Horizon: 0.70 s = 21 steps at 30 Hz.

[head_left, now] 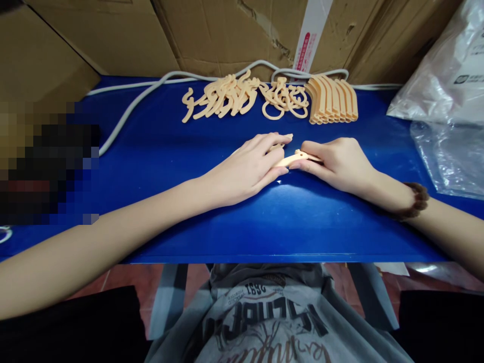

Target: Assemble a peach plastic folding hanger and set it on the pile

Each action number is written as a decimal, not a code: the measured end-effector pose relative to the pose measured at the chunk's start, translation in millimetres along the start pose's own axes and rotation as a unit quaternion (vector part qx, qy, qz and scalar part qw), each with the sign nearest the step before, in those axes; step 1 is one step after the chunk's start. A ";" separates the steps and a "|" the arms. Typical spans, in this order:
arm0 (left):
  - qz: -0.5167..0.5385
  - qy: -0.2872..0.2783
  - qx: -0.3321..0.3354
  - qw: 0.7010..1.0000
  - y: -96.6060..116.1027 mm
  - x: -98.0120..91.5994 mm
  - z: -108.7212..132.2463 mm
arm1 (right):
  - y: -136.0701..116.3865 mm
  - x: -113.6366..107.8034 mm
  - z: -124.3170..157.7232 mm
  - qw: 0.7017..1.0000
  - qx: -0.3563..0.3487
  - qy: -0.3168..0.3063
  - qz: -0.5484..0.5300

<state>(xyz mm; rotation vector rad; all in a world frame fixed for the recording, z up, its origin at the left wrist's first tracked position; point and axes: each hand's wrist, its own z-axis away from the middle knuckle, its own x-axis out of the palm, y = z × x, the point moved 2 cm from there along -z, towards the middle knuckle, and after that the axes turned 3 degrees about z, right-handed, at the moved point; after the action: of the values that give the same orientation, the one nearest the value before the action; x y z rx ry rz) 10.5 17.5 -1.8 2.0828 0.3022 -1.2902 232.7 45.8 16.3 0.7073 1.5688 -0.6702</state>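
Note:
My left hand (249,164) is closed on one end of a curved beige plastic piece (290,160), palm down just above the blue tabletop. My right hand (338,161) pinches the other end between thumb and fingers, where a small round joint with a hole shows. Much of the piece is hidden under the fingers, and another beige bit shows beneath the left fingers. Beyond the hands lie wavy beige pieces (227,96), a heap of beige hook pieces with rings (283,98), and a neat stack of curved hollow beige bars (333,98).
A white cable (147,91) runs along the back of the blue table (227,232). Cardboard boxes (227,40) stand behind it. Clear plastic bags (442,75) lie at the right. A pixelated dark patch covers the left side.

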 end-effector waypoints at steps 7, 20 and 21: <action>0.000 0.000 0.000 1.000 -0.4 -0.4 -0.4 | -0.9 -0.4 -0.7 1.000 0.014 -0.007 -0.008; -0.004 0.000 0.013 1.000 -0.5 0.1 -0.1 | 0.8 -0.8 0.3 0.999 0.025 -0.004 -0.046; -0.005 -0.002 0.013 1.000 -0.7 0.1 -0.1 | 0.9 -1.0 0.3 0.998 0.025 -0.004 -0.052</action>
<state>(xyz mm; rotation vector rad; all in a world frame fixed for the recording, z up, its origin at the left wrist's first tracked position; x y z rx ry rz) 10.3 18.1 -2.1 2.1035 0.2952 -1.3098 233.7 46.0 17.2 0.6633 1.5945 -0.7906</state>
